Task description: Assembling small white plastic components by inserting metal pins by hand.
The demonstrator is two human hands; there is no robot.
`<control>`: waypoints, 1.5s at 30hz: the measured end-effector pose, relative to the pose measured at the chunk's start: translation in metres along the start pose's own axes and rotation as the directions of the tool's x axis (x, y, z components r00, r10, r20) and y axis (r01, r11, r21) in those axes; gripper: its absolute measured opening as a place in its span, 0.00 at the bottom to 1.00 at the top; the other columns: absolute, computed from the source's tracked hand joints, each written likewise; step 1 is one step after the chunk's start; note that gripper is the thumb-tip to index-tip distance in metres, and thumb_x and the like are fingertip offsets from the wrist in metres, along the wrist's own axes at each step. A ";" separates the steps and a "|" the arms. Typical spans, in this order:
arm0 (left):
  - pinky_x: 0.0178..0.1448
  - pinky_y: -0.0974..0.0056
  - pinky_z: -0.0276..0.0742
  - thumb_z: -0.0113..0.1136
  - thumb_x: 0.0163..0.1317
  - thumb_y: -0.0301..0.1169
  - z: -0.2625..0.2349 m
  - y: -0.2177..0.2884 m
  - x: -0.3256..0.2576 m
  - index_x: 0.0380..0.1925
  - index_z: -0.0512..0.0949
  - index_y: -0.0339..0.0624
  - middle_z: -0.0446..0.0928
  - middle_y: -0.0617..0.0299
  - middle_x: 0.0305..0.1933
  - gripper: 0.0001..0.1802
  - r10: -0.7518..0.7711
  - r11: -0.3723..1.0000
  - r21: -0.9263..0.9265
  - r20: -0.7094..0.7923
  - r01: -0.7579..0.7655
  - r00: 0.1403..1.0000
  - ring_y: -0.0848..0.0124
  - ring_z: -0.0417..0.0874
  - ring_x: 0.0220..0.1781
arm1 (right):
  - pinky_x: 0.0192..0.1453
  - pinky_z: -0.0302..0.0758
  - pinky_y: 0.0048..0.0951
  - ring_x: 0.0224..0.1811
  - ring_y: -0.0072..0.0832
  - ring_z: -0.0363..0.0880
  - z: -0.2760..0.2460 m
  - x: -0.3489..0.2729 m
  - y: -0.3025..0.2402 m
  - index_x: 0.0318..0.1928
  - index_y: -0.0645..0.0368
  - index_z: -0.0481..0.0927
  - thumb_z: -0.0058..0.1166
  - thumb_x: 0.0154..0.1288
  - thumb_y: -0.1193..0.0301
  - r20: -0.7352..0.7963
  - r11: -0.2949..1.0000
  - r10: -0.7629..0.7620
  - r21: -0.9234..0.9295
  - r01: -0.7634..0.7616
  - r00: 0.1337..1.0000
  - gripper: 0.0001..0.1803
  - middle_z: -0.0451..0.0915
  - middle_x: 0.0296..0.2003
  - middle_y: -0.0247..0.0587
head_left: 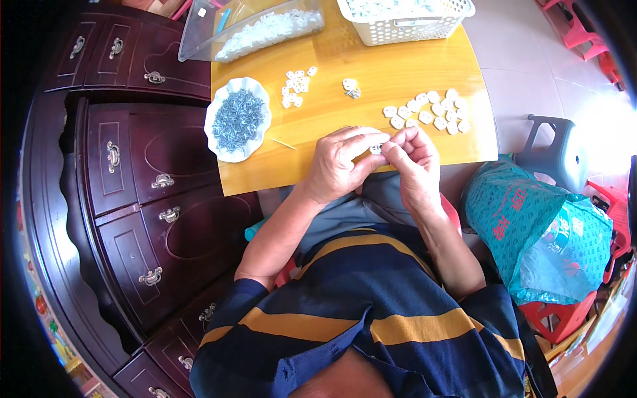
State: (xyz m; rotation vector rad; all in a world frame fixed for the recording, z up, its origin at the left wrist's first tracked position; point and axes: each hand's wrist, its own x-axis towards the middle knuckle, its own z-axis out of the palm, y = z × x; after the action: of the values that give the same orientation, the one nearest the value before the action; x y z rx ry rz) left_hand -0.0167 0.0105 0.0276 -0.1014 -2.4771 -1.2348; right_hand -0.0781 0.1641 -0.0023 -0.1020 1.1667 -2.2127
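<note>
Above the near edge of the table, my left hand (337,162) pinches a small white plastic piece (376,149) with dark holes between thumb and forefinger. My right hand (417,166) is closed beside it, its thumb and fingertips meeting at the piece's right end; whatever they hold is hidden. To the right lie several white rounded pieces (440,121) of similar size. Farther left, small white pieces with holes (295,86) form a loose cluster. Between these groups sits a little pile of screws (353,93) next to a white piece (349,83).
A white scalloped dish (211,136) of grey screws stands at the table's left edge, near a thin yellow stick (284,143). At the back are a clear bin (199,33) and a white basket (405,33). Dark drawers (179,159) flank the left; a teal bag (511,212) and grey stool (554,152) stand right.
</note>
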 end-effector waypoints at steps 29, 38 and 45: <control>0.45 0.58 0.85 0.74 0.58 0.24 0.009 0.000 0.000 0.42 0.84 0.37 0.86 0.53 0.41 0.12 0.082 0.989 0.129 -0.062 -0.074 0.995 0.54 0.89 0.41 | 0.48 0.77 0.19 0.37 0.16 0.80 -0.008 0.003 0.001 0.39 0.60 0.76 0.60 0.68 0.82 -0.045 0.999 -0.019 0.038 0.020 0.999 0.06 0.84 0.35 0.35; 0.45 0.57 0.85 0.75 0.57 0.25 0.009 -0.001 0.002 0.42 0.83 0.36 0.85 0.51 0.42 0.14 0.075 0.990 0.127 -0.043 -0.069 0.996 0.53 0.89 0.41 | 0.49 0.77 0.20 0.38 0.17 0.81 -0.009 0.003 0.002 0.38 0.60 0.76 0.60 0.68 0.82 -0.063 0.999 -0.025 0.045 0.028 0.998 0.06 0.84 0.35 0.35; 0.45 0.57 0.85 0.74 0.57 0.24 0.009 0.000 0.002 0.41 0.83 0.36 0.85 0.51 0.42 0.13 0.058 0.993 0.107 -0.045 -0.053 0.997 0.53 0.89 0.41 | 0.50 0.76 0.20 0.39 0.17 0.80 -0.010 0.003 0.004 0.39 0.59 0.76 0.60 0.68 0.82 -0.048 0.999 -0.053 0.009 0.054 0.997 0.06 0.84 0.36 0.34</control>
State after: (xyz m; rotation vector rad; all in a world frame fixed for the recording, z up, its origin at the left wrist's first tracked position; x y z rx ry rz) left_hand -0.0216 0.0174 0.0228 -0.1110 -2.4747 -1.0691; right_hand -0.0823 0.1679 -0.0116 -0.0773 1.1913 -2.2792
